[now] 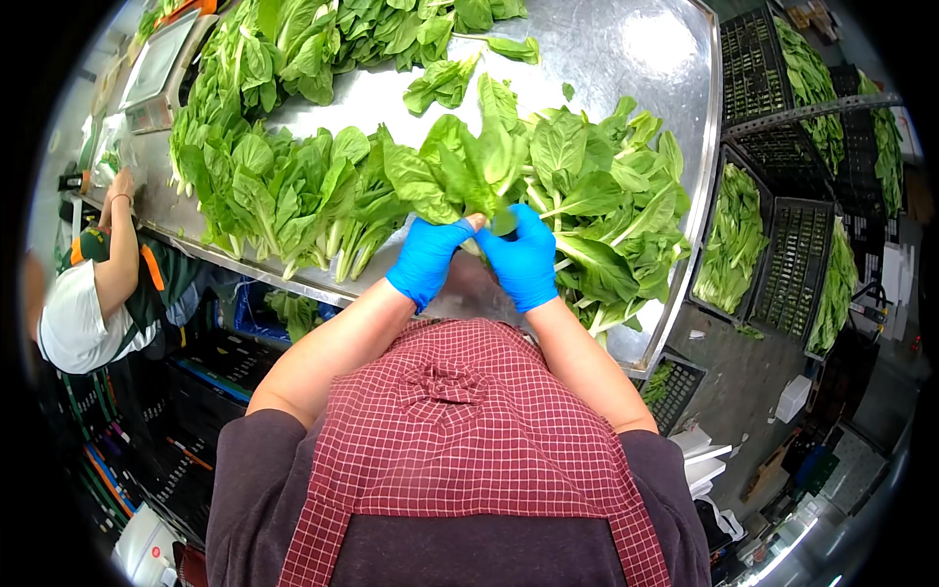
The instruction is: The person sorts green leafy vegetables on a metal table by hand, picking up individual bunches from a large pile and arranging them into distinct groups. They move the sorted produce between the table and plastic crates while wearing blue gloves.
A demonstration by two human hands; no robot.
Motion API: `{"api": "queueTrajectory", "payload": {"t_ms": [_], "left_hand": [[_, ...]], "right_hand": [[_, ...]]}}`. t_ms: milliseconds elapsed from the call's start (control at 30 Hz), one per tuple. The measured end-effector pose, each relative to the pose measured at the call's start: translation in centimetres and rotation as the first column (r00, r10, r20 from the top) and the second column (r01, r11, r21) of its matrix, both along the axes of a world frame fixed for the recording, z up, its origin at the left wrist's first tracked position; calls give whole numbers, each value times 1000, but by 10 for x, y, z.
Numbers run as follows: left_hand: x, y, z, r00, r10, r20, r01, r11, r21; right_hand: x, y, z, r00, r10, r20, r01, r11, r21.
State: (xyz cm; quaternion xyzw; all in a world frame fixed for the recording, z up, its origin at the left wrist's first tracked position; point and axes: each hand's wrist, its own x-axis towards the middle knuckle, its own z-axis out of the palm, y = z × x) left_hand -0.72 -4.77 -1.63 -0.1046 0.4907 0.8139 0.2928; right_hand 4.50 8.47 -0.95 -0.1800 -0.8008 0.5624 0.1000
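Both my hands wear blue gloves and meet at the table's near edge. My left hand [433,253] grips a leafy green plant with pale stems [458,172], its leaves pointing away from me; the thumb tip shows bare. My right hand [519,257] closes on the same plant near its base, by a small blurred leaf [504,222]. The fingers hide most of the stem end. To the right of my hands lies a loose heap of greens [609,198]. A row of greens [293,191] lies to the left, stems toward me.
The metal table [660,95] has a raised rim, with more greens [396,33] at its far side. A weighing scale [158,73] stands far left. Another person [95,308] handles a clear plastic bag [114,147] there. Black crates of greens [733,242] stand on the right.
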Motion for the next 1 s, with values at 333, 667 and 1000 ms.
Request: {"api": "queueTrajectory", "payload": {"t_ms": [333, 667, 1000], "left_hand": [[-11, -9, -7, 990, -47, 130, 22, 982, 186], [-17, -29, -32, 953, -101, 286, 37, 974, 222], [-22, -43, 2, 998, -37, 48, 37, 999, 6]], "right_hand": [[7, 0, 5, 999, -16, -49, -11, 860, -510], [-10, 0, -29, 935, 112, 337, 283, 339, -897], [-11, -5, -28, 974, 77, 214, 63, 813, -578]]}}
